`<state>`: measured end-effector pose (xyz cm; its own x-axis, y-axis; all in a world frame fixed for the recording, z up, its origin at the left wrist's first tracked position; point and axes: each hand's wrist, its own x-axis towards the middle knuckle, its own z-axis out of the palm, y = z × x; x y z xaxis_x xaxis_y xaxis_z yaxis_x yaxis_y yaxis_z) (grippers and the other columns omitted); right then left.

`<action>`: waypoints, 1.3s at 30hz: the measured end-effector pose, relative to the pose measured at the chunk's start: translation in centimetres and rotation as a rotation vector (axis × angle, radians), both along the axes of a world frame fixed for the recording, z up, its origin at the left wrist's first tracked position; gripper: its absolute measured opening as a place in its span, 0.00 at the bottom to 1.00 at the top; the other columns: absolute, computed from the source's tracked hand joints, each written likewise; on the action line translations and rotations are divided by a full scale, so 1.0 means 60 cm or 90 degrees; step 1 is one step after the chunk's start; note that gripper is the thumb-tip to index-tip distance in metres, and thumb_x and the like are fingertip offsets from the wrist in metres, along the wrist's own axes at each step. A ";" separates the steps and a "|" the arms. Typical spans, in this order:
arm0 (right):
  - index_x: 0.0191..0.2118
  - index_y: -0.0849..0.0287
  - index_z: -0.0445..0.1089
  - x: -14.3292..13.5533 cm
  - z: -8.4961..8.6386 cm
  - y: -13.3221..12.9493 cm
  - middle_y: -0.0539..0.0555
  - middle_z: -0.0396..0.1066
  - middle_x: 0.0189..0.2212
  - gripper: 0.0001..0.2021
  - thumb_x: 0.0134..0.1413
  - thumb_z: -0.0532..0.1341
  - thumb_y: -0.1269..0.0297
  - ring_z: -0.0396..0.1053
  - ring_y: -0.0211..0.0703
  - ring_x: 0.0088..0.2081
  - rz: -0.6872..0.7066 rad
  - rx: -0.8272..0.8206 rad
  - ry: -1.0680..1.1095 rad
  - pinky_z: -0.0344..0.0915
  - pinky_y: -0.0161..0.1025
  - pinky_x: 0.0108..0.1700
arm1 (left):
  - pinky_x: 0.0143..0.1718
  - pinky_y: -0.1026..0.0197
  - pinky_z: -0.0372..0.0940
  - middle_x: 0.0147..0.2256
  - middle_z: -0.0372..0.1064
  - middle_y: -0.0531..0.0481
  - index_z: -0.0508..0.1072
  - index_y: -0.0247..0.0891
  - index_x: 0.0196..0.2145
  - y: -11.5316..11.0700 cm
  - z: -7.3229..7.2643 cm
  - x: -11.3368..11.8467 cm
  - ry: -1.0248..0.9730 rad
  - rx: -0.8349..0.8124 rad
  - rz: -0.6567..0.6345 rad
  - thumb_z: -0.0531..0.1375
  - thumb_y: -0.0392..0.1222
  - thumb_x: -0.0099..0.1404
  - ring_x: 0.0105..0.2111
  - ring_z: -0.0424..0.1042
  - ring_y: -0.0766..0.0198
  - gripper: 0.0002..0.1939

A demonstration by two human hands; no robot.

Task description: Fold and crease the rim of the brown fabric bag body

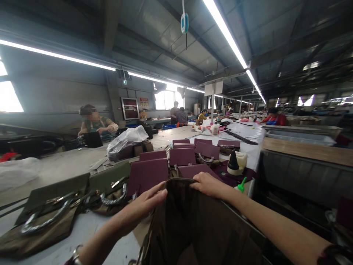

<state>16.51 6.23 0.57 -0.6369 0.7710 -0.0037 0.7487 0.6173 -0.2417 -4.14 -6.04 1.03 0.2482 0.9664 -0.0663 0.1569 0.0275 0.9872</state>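
Note:
A dark brown bag or lining piece [198, 224] stands at the bottom centre, its mouth facing me. Against the left side of its upper edge lies my left hand [149, 200], fingers stretched out flat. My right hand [206, 184] grips the top edge on the right, with its fingers curled over the rim. Just beyond are several purple bag flaps [149, 175]. To the left lie green bags [60, 191] with plastic-wrapped handles [48, 221].
A glue container with a black cone [233, 162] and a green-tipped bottle [242, 185] stand right of the flaps. A plastic bag [127, 141] lies farther left. Grey bins [298, 176] line the right side. A person [96, 125] sits across the table; others work farther back.

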 end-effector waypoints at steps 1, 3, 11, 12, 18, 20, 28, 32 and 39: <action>0.32 0.63 0.68 0.000 -0.001 -0.001 0.52 0.69 0.33 0.11 0.55 0.55 0.59 0.67 0.41 0.36 0.001 0.000 0.005 0.63 0.43 0.40 | 0.55 0.58 0.50 0.56 0.54 0.49 0.54 0.43 0.56 -0.015 -0.002 -0.001 0.010 -0.011 0.018 0.57 0.50 0.57 0.56 0.51 0.57 0.31; 0.33 0.63 0.68 0.002 -0.003 -0.005 0.52 0.70 0.34 0.11 0.55 0.55 0.59 0.67 0.41 0.37 0.012 -0.003 0.023 0.62 0.44 0.41 | 0.54 0.58 0.52 0.56 0.55 0.49 0.53 0.44 0.57 -0.037 -0.008 0.000 0.005 -0.051 0.044 0.61 0.46 0.55 0.56 0.52 0.57 0.34; 0.46 0.62 0.66 0.007 -0.002 -0.023 0.57 0.69 0.43 0.17 0.51 0.52 0.64 0.66 0.45 0.43 0.042 -0.016 0.127 0.58 0.36 0.44 | 0.48 0.56 0.61 0.45 0.69 0.47 0.61 0.40 0.53 -0.051 -0.027 0.000 -0.157 -0.122 0.063 0.59 0.38 0.57 0.43 0.69 0.57 0.25; 0.46 0.62 0.66 0.008 -0.001 -0.026 0.58 0.69 0.43 0.17 0.51 0.51 0.63 0.66 0.46 0.44 0.041 -0.017 0.137 0.58 0.36 0.45 | 0.47 0.56 0.61 0.44 0.70 0.47 0.62 0.39 0.52 -0.050 -0.028 -0.001 -0.167 -0.125 0.065 0.59 0.38 0.57 0.42 0.69 0.57 0.24; 0.46 0.64 0.67 0.021 0.003 -0.048 0.61 0.69 0.44 0.18 0.53 0.50 0.61 0.65 0.49 0.45 0.023 -0.030 0.173 0.57 0.38 0.45 | 0.44 0.58 0.62 0.39 0.72 0.47 0.67 0.38 0.48 -0.044 -0.023 -0.009 -0.154 -0.154 0.102 0.60 0.38 0.55 0.39 0.71 0.57 0.21; 0.43 0.64 0.69 0.025 0.006 -0.055 0.62 0.70 0.41 0.16 0.51 0.51 0.64 0.66 0.50 0.43 0.013 -0.039 0.174 0.58 0.38 0.43 | 0.43 0.59 0.63 0.38 0.73 0.47 0.67 0.38 0.47 -0.039 -0.021 -0.015 -0.142 -0.163 0.099 0.60 0.38 0.54 0.37 0.71 0.57 0.21; 0.36 0.59 0.72 0.034 0.028 -0.073 0.55 0.74 0.34 0.13 0.45 0.53 0.68 0.70 0.44 0.35 0.013 -0.084 0.210 0.60 0.33 0.35 | 0.38 0.58 0.63 0.33 0.73 0.44 0.69 0.32 0.45 0.014 0.001 -0.047 -0.062 -0.171 0.029 0.57 0.35 0.55 0.33 0.71 0.57 0.18; 0.38 0.58 0.72 0.035 0.019 -0.070 0.54 0.73 0.36 0.15 0.42 0.54 0.70 0.69 0.44 0.37 -0.014 -0.096 0.232 0.60 0.32 0.36 | 0.36 0.60 0.63 0.29 0.73 0.46 0.71 0.31 0.41 0.034 0.013 -0.042 -0.030 -0.177 -0.006 0.58 0.36 0.53 0.33 0.71 0.57 0.16; 0.40 0.60 0.71 0.042 0.015 -0.065 0.55 0.73 0.36 0.16 0.42 0.55 0.68 0.69 0.45 0.36 -0.056 -0.093 0.249 0.61 0.32 0.35 | 0.35 0.62 0.63 0.30 0.73 0.46 0.72 0.32 0.40 0.028 0.020 -0.024 -0.014 -0.166 0.033 0.61 0.40 0.50 0.32 0.71 0.58 0.18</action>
<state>19.02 2.34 1.44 -0.5434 0.8320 0.1120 0.6322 0.4933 -0.5975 -5.55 -4.34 2.22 0.2021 0.9292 -0.3094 0.1277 0.2883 0.9490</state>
